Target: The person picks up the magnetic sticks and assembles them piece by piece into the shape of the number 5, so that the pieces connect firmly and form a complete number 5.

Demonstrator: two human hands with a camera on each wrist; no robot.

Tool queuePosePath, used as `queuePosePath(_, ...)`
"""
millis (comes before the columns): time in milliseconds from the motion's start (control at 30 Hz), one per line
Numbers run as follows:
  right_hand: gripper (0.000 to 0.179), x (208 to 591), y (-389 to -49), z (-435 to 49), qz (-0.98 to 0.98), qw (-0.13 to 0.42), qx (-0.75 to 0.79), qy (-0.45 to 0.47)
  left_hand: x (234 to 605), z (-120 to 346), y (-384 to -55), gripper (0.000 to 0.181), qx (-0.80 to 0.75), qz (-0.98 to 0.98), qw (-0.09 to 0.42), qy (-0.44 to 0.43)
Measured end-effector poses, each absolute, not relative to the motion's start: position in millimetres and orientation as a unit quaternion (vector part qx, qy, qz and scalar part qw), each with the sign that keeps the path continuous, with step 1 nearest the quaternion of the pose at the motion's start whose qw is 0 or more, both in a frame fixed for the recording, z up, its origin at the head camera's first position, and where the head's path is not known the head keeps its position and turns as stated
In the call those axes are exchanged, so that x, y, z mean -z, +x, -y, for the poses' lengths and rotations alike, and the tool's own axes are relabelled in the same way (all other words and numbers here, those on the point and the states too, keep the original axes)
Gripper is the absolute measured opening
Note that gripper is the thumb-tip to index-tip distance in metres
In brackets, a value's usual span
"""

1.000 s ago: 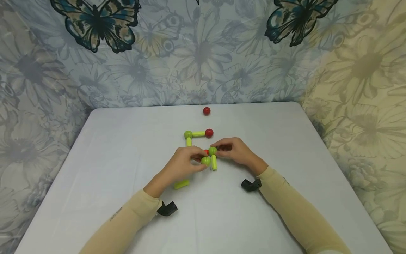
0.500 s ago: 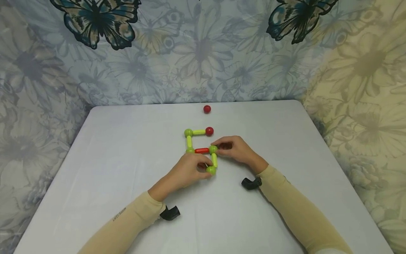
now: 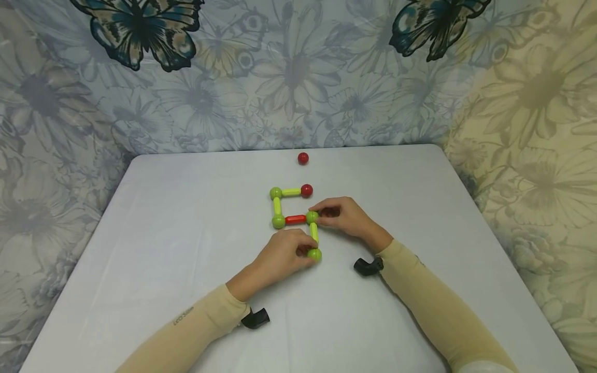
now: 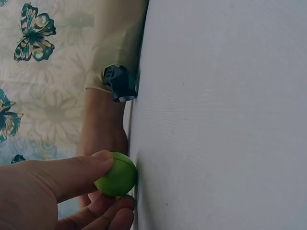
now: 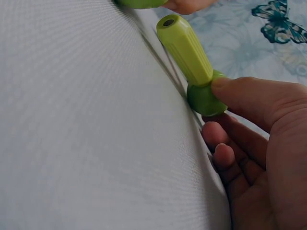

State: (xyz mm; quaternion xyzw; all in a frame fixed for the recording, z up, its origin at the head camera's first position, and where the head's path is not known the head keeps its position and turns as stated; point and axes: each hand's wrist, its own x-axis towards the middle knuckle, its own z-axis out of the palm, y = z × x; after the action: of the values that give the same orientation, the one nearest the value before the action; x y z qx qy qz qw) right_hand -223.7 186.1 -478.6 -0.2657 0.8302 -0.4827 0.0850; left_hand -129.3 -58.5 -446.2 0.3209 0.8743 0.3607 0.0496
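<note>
My left hand (image 3: 284, 255) pinches a green ball (image 3: 315, 255) between thumb and fingers, low over the white table. Farther up, the thumb and fingers of my right hand (image 3: 346, 219) hold another green ball (image 3: 312, 217). From that ball a yellow-green rod (image 3: 314, 234) points toward me. In the right wrist view, the rod's (image 5: 187, 52) near end shows a dark round spot, and the left hand's ball (image 5: 141, 3) is a little apart from it. A red rod (image 3: 295, 219) runs left from the right hand's ball to a third green ball (image 3: 278, 221).
Beyond the hands, another yellow-green rod (image 3: 277, 206) leads up to a green ball (image 3: 276, 193). A further rod (image 3: 291, 192) runs right to a red ball (image 3: 306, 190). One loose red ball (image 3: 303, 158) lies near the table's (image 3: 186, 197) far edge.
My left hand has carried its green ball toward me and slightly right, to the rod's near end. A loose yellow-green rod left of it is now out of sight. My right hand stays put.
</note>
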Motion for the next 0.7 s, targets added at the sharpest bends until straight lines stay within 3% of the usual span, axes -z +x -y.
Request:
queuePosePath(200,0.027,481.1,-224.4,-186.4,-0.828,0.084,0.486,-0.266,449.5,54.8,-127.0,0.023,-0.358,-0.878,0.015,0.317)
queuePosePath(700,0.028,477.8,-223.8,-186.2,-0.829,0.088,0.484,-0.266,451.7,51.3,-128.0,0.025,-0.364,-0.88,0.003,0.304)
